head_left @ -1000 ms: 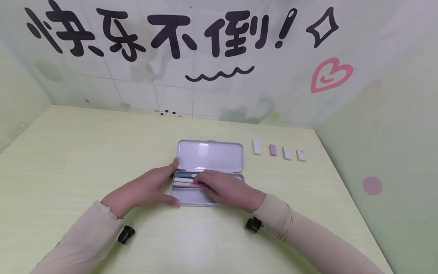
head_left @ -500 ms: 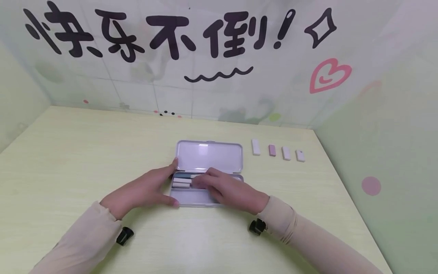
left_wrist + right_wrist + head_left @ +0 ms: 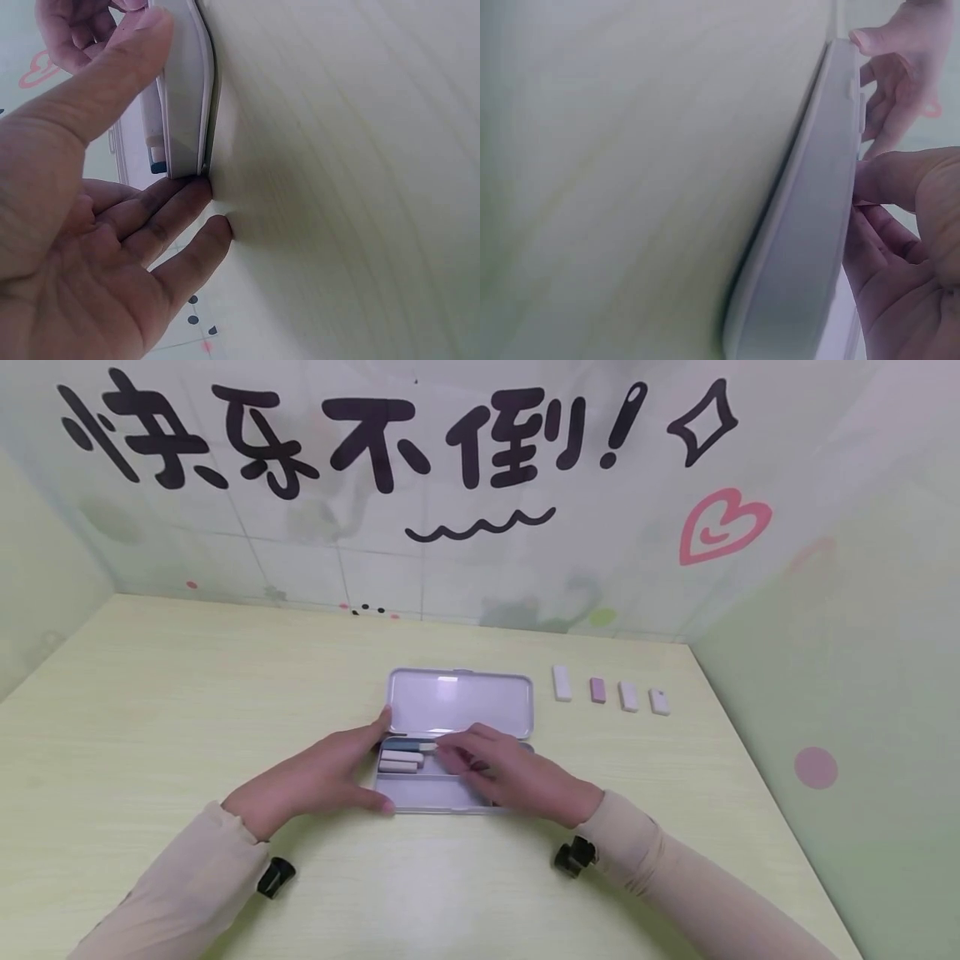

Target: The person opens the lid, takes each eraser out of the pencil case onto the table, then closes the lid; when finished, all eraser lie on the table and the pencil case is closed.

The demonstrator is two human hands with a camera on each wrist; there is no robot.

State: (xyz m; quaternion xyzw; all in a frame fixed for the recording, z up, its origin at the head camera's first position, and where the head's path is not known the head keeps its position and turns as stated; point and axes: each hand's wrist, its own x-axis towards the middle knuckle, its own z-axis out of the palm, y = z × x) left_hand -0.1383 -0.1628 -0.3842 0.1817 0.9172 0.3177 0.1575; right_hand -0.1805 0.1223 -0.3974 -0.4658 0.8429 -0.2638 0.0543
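The person's left hand point(image 3: 322, 781) was at the left end of the pencil case point(image 3: 431, 792), thumb and fingers extended and well parted, the thumb touching the front left corner and the fingertips behind at the hinge side. It had stayed there since a second earlier.

The case stood open on the worktop point(image 3: 435, 893), its lid point(image 3: 480, 702) folded back behind it. In the left part of its rear compartment lay a blue-green stick point(image 3: 401, 746) with a pale end, and in front of that two white sticks point(image 3: 399, 762), side by side. The case's front compartment showed a bare floor.

The right hand point(image 3: 517, 777) reached into the case from the right, fingers bent and bunched beside the pale end; whether they gripped anything could not be told. A second earlier they had been farther left, at a pink piece beside the white sticks; that piece was now out of sight.

Right of the case's lid, four small blocks point(image 3: 628, 696) lay in a row, unmoved, the second one pink.
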